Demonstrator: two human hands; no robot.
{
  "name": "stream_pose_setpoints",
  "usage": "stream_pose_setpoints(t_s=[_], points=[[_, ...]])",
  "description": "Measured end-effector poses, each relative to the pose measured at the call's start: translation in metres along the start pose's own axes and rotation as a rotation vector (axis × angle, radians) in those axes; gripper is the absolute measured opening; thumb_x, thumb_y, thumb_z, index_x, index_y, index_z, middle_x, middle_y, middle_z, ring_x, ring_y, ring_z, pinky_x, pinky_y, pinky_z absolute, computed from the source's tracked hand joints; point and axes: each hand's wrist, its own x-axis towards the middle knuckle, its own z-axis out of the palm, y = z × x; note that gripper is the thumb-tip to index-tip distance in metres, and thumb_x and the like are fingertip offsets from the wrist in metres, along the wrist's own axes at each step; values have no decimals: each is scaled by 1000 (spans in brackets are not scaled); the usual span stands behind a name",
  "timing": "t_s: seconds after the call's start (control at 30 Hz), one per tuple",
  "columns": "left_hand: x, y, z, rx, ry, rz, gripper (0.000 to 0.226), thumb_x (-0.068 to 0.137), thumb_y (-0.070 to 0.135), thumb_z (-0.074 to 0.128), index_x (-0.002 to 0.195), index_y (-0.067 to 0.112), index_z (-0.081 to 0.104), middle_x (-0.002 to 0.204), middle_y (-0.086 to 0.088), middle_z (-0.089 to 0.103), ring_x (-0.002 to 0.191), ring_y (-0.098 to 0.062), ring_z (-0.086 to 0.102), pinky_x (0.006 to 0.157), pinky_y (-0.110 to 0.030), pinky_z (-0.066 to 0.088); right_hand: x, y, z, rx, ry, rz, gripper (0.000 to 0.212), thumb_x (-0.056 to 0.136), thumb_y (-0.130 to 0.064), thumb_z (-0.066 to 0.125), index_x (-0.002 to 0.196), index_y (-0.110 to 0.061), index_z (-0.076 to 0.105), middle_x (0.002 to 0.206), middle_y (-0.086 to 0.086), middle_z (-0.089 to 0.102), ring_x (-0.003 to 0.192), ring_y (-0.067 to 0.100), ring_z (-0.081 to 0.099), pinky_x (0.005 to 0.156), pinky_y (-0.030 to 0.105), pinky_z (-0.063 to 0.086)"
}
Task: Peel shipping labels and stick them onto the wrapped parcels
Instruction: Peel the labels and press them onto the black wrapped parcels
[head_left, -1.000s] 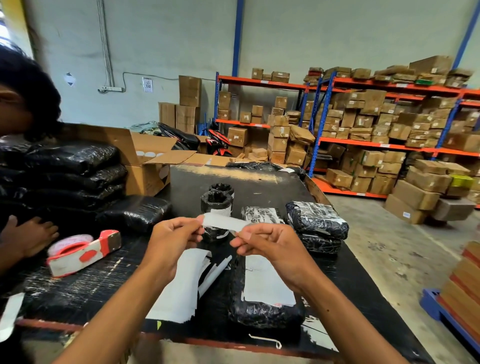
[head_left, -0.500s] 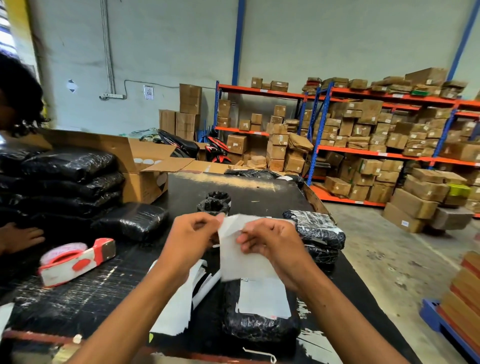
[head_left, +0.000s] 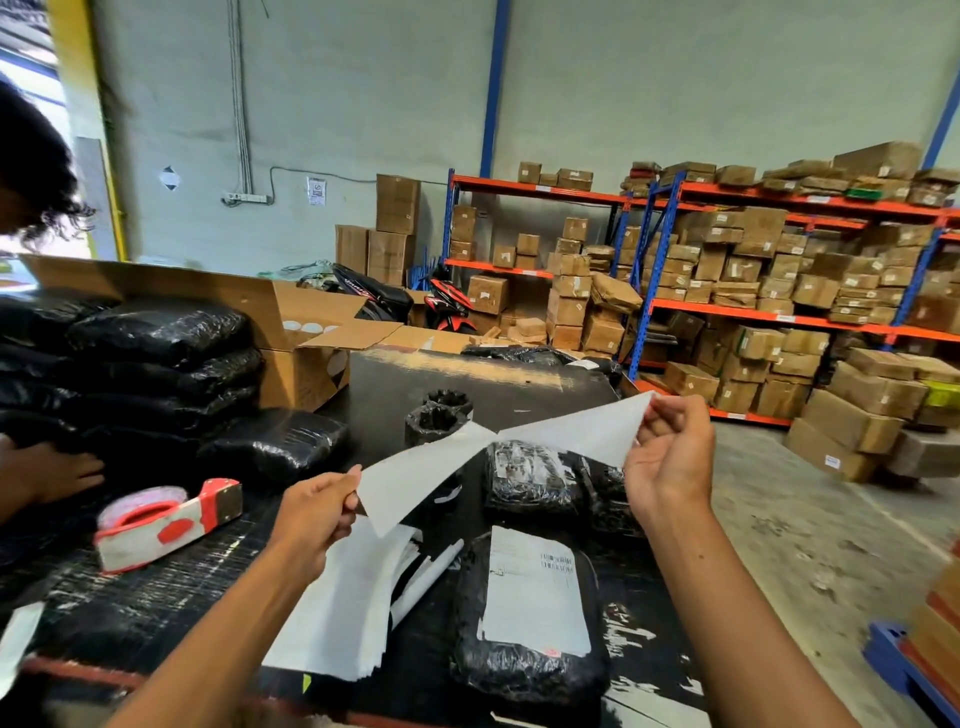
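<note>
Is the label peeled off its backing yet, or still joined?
Nearly off: the left hand and right hand pull two sheets apart, joined only at one point.

The two sheets (head_left: 498, 457) are pinched between the left hand (head_left: 317, 512) and right hand (head_left: 670, 457). Under the grip lies a parcel (head_left: 530, 623); left of it a paper stack (head_left: 343, 603), farther left a tape dispenser (head_left: 166, 519).

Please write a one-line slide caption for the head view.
Left hand and right hand peel a shipping label apart above black wrapped parcels.
</note>
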Motion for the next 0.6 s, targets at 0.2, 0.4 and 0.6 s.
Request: stream_pose_setpoints(t_s=[0.2, 0.4, 0.6], points=[[1, 14, -6, -72, 35, 36, 21, 93, 26, 60, 81, 11, 67, 73, -5, 73, 44, -3, 60, 43, -14, 44, 16, 0, 0, -84, -15, -84, 17, 85, -9, 48, 69, -10, 52, 63, 3, 55, 57, 12, 50, 56, 22, 46], [-9, 30, 7, -148, 62, 197, 18, 92, 26, 61, 89, 12, 71, 80, -3, 76, 68, -10, 68, 62, -20, 52, 0, 52, 5, -771, -401, 108, 20, 87, -3, 44, 71, -2, 56, 66, 13, 64, 64, 22, 57, 69, 33, 51], [-16, 34, 0, -64, 119, 341, 23, 91, 28, 61, 98, 10, 73, 88, -3, 76, 74, -12, 70, 64, -22, 52, -9, 112, 0, -1322, -790, 240, 22, 85, -12, 49, 64, -5, 49, 67, 16, 52, 57, 9, 65, 60, 25, 47]])
